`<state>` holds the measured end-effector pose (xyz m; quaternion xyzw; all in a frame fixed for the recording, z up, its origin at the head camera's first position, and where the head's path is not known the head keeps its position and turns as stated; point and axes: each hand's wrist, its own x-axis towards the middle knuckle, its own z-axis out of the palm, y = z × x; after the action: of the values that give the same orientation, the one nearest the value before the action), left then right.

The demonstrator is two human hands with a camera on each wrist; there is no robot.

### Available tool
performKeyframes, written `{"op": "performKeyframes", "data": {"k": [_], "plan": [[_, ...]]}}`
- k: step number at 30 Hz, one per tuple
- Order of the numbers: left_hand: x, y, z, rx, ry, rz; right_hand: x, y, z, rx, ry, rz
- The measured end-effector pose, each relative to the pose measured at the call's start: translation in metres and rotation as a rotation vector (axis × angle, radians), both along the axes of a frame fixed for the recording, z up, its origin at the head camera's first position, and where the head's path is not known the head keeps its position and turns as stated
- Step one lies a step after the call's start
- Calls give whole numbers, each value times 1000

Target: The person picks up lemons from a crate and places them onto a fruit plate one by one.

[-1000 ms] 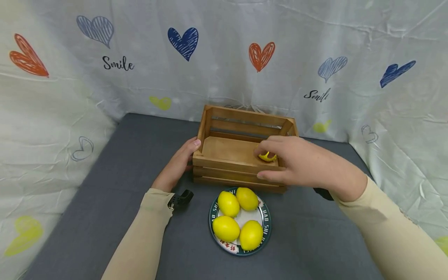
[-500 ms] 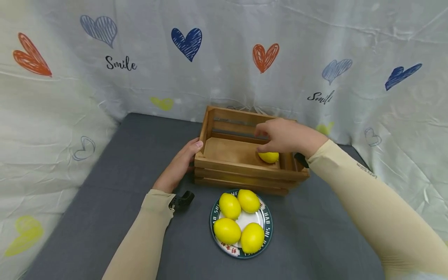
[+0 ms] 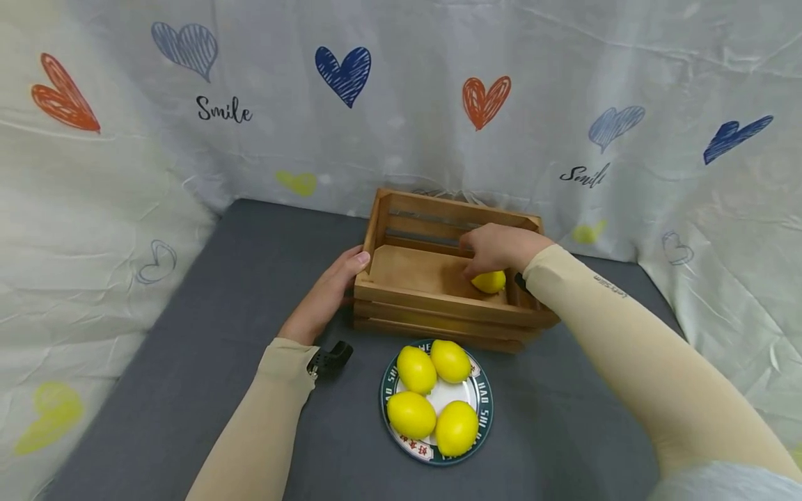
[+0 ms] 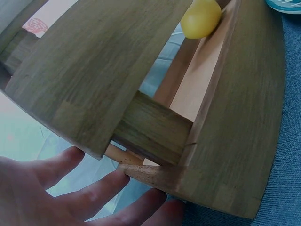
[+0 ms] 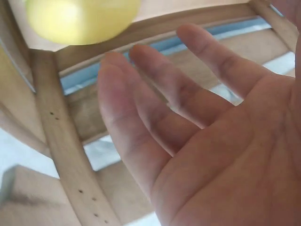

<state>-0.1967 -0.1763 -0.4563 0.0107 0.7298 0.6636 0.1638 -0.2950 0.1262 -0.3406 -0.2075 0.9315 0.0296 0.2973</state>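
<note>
A slatted wooden crate (image 3: pixel 426 296) sits on the table, with one lemon (image 3: pixel 489 282) on its floor towards the right end. My left hand (image 3: pixel 326 292) rests against the crate's left end; in the left wrist view its spread fingers (image 4: pixel 101 188) touch the wood. Inside the crate, my right hand (image 3: pixel 501 247) hovers just above and behind that lemon. The right wrist view shows the right palm and extended fingers (image 5: pixel 155 80) with nothing in them, the lemon (image 5: pixel 80 19) beyond the fingertips. Its thumb is mostly out of that view.
In front of the crate stands a round plate (image 3: pixel 446 395) with a dark green lettered rim, bearing several lemons (image 3: pixel 411 415). A grey cloth (image 3: pixel 207 334) covers the table. Behind hangs a white curtain (image 3: pixel 413 42) printed with hearts.
My right hand has drawn off the lemon, risen towards the crate's back, then dipped slightly. The lemon in the crate shows more fully. My left hand stays against the crate; the view shifts slightly.
</note>
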Motion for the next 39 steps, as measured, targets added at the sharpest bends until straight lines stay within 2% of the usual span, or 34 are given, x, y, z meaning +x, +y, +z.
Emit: {"op": "performKeyframes", "data": {"k": [15, 32, 39], "plan": [[1, 1, 3, -23, 12, 3, -18, 5, -26, 62, -74, -36], [2, 1, 5, -22, 18, 0, -17, 0, -29, 131, -115, -13], [2, 2, 5, -15, 11, 1, -17, 1, -30, 124, -117, -36]]}}
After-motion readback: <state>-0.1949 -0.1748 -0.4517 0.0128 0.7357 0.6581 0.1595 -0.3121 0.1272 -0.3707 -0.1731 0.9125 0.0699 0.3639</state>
